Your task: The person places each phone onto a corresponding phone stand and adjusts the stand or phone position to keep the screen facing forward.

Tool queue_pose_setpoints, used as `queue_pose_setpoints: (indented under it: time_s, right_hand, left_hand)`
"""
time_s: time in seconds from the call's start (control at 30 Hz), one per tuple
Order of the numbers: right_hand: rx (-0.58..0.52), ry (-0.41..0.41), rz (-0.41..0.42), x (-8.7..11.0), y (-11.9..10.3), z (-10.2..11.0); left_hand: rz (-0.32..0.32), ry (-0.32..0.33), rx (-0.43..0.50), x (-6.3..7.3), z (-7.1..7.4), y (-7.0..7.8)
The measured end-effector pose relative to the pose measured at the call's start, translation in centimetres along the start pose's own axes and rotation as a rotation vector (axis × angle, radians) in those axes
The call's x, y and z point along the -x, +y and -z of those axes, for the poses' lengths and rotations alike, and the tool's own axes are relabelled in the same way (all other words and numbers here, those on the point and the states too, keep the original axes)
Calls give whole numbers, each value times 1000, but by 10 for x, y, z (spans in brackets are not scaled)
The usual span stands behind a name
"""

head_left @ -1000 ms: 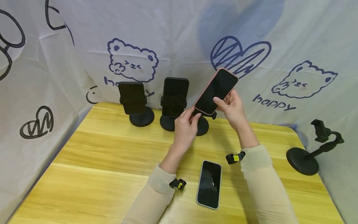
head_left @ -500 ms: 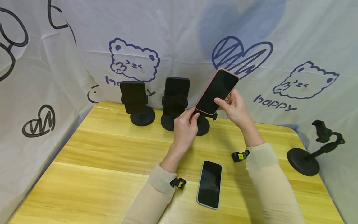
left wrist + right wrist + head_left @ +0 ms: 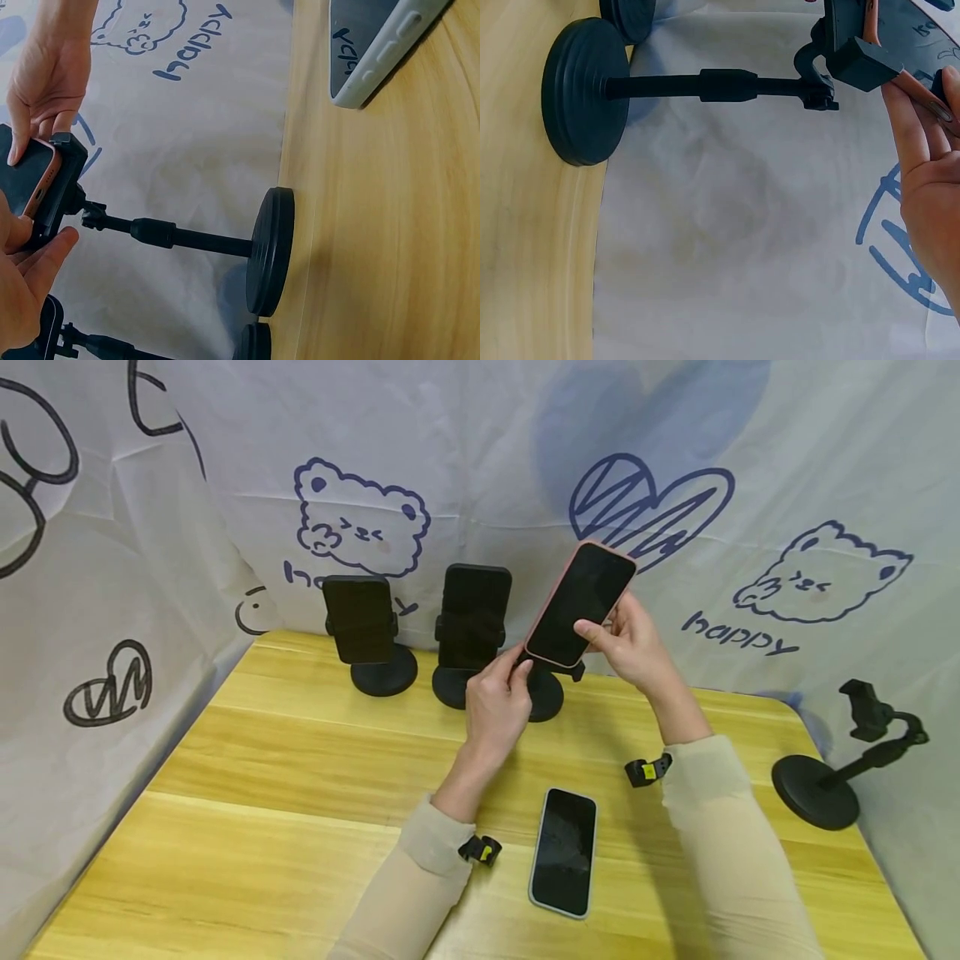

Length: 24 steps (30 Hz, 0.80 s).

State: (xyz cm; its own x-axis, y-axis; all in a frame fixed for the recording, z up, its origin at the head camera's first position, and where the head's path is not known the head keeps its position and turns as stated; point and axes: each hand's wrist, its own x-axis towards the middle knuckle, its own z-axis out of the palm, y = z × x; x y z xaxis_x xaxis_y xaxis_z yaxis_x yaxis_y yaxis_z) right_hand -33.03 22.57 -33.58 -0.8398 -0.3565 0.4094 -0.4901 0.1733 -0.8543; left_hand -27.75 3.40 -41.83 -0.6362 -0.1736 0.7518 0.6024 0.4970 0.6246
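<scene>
Phone (image 3: 581,604) was mid-fit in a stand's clamp (image 3: 63,187), by the looks of it.
It sat tilted over the clamp, seated or not was hard to tell. Right hand (image 3: 633,643) pinched it, thumb on the screen, fingers behind; left hand (image 3: 498,700) pinched the clamp's left end. Next move probably called for squaring it up between the jaws. Farther left stood two stands (image 3: 386,675) already holding phones (image 3: 474,614); a grey-edged phone (image 3: 564,853) lay on the table (image 3: 262,860), another stand (image 3: 816,792) off right.
</scene>
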Motion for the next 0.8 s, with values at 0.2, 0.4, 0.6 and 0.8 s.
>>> queue_pose_setpoints:
  time_s: [0.2, 0.4, 0.6, 0.8]
  right_hand:
    - [50, -43, -31, -3, -3, 2]
    - [70, -98, -60, -5, -5, 0]
    - [93, -85, -86, -4, -6, -2]
    - [80, -92, -81, -6, -10, -8]
  left_hand:
    - [0, 13, -7, -1, -1, -1]
    - [18, 19, 19, -1, 0, -3]
    - [82, 22, 104, 1, 1, -2]
    - [214, 35, 209, 0, 1, 2]
